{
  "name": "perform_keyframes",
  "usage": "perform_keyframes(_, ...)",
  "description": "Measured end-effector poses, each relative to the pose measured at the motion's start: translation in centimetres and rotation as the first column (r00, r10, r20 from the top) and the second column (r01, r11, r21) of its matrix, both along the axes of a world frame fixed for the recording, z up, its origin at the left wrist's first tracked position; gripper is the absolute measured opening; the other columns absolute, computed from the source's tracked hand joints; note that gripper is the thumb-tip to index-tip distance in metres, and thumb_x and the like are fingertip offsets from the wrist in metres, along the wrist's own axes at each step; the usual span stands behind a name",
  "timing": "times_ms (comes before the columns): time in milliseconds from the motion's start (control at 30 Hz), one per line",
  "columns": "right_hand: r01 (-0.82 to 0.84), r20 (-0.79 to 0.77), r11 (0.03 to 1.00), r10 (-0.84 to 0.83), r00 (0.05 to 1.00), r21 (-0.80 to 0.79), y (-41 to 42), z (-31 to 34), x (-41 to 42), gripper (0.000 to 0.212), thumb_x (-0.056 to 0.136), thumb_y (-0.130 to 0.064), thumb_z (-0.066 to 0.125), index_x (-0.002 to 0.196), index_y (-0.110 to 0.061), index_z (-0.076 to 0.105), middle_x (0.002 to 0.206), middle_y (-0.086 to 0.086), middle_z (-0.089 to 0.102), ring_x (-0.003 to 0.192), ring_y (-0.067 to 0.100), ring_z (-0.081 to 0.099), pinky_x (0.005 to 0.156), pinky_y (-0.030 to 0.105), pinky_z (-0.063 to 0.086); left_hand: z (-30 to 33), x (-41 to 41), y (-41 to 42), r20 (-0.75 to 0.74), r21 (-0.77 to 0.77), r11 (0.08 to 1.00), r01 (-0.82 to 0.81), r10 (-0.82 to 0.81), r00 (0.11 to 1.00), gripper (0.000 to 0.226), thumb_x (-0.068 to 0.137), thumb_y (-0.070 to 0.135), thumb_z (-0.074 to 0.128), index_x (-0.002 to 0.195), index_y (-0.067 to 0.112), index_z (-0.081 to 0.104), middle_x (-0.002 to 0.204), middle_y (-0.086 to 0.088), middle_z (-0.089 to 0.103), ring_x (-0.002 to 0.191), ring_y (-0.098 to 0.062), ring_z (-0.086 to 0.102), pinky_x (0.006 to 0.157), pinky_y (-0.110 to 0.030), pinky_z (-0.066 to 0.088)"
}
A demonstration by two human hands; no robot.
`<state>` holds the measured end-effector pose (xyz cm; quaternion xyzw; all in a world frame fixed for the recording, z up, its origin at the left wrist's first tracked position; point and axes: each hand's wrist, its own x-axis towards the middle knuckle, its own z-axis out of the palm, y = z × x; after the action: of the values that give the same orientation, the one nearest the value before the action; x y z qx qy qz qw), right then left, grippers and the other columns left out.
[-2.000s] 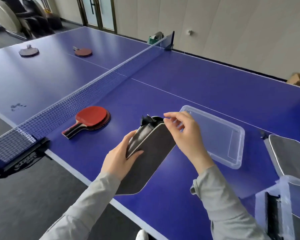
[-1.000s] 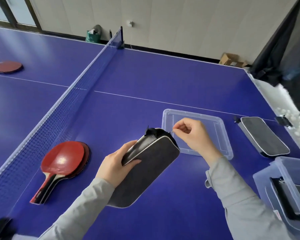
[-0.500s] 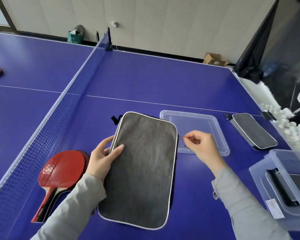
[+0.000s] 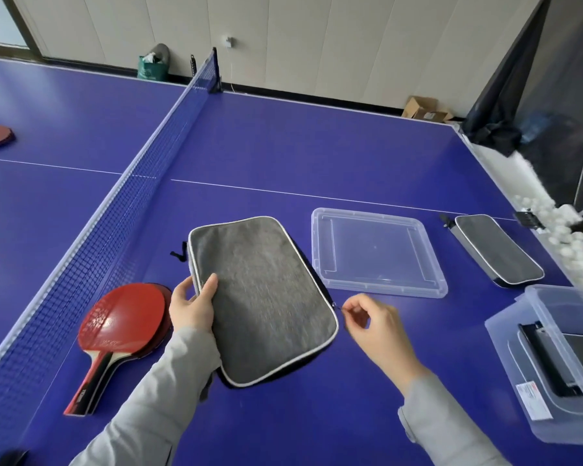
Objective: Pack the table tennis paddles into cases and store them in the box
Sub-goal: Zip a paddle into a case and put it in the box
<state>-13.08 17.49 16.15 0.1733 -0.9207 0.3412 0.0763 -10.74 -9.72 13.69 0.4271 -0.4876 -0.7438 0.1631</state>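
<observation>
Your left hand (image 4: pixel 191 306) gripped the grey paddle case (image 4: pixel 261 297); your right hand (image 4: pixel 372 322) pinched its zipper pull (image 4: pixel 336 307). The clear box (image 4: pixel 559 361) held black cases.

Grey case (image 4: pixel 263 297) lies flat on blue table (image 4: pixel 283 146); left hand (image 4: pixel 191 304) grips its left edge, right hand (image 4: pixel 372 322) pinches zipper pull (image 4: pixel 336 307) at right edge. Red paddles (image 4: pixel 115 331) stacked left by net (image 4: pixel 125 210). Clear lid (image 4: pixel 377 252), 2nd case (image 4: pixel 495 253) & clear box (image 4: pixel 559 361) to the right.

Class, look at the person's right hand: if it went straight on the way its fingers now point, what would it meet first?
The right hand points left, so it would likely first meet the grey case at its right edge.
</observation>
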Motion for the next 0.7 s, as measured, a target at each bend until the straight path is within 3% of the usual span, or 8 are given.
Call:
perform_keyframes(100,0.040,0.016,0.998,-0.039,0.999,-0.055,-0.1,-1.0,1.9,0.014,0.076,0.001,0.071,0.073,-0.010,0.062,0.059,-0.011,0.056,0.060,0.012,0.053,0.054,0.011,0.038,-0.5,-0.1,0.5,0.025,-0.036,0.988,-0.150,0.151,0.988,0.047,0.080,0.028,0.073,0.121,0.012,0.055,0.079,0.008,0.059,0.067,-0.008,0.057,0.063,-0.025,0.045)
perform_keyframes(300,0.082,0.061,0.984,-0.074,0.995,-0.157,-1.5,-2.4,5.0,0.014,0.075,0.003,0.071,0.073,-0.008,0.063,0.059,-0.014,0.054,0.055,0.001,0.050,0.054,0.012,0.039,-0.9,-0.6,2.9,0.082,-0.079,0.936,-0.344,0.350,0.933,0.048,0.084,0.028,0.069,0.124,0.011,0.049,0.077,0.009,0.050,0.073,-0.012,0.051,0.074,-0.022,0.036)
perform_keyframes(467,0.026,0.059,0.977,-0.014,0.998,-0.210,-3.3,-2.8,7.2,0.010,0.077,-0.001,0.070,0.074,-0.009,0.064,0.061,-0.011,0.056,0.055,0.003,0.050,0.053,0.015,0.041,-1.0,-1.2,5.0,0.090,-0.035,0.895,-0.445,0.446,0.890,0.048,0.088,0.028,0.063,0.128,0.012,0.041,0.083,0.006,0.051,0.076,-0.016,0.049,0.060,-0.006,0.028)
perform_keyframes(567,0.007,0.072,0.969,0.011,0.997,-0.246,-4.4,-3.3,8.5,0.005,0.079,-0.009,0.068,0.075,-0.010,0.064,0.063,-0.011,0.058,0.056,0.003,0.051,0.053,0.015,0.044,-0.9,-1.6,6.1,0.119,-0.016,0.878,-0.477,0.476,0.871,0.049,0.090,0.028,0.060,0.130,0.012,0.037,0.097,-0.005,0.052,0.080,-0.022,0.049,0.062,-0.005,0.023)
perform_keyframes(700,0.035,0.059,0.960,-0.019,0.998,-0.277,-5.8,-3.7,9.6,0.005,0.081,-0.011,0.068,0.077,-0.011,0.066,0.064,-0.005,0.062,0.058,0.007,0.054,0.053,0.022,0.047,-1.0,-1.6,7.3,0.156,0.001,0.876,-0.482,0.476,0.865,0.050,0.091,0.029,0.058,0.132,0.012,0.034,0.099,-0.007,0.050,0.082,-0.025,0.048,0.062,-0.009,0.023)
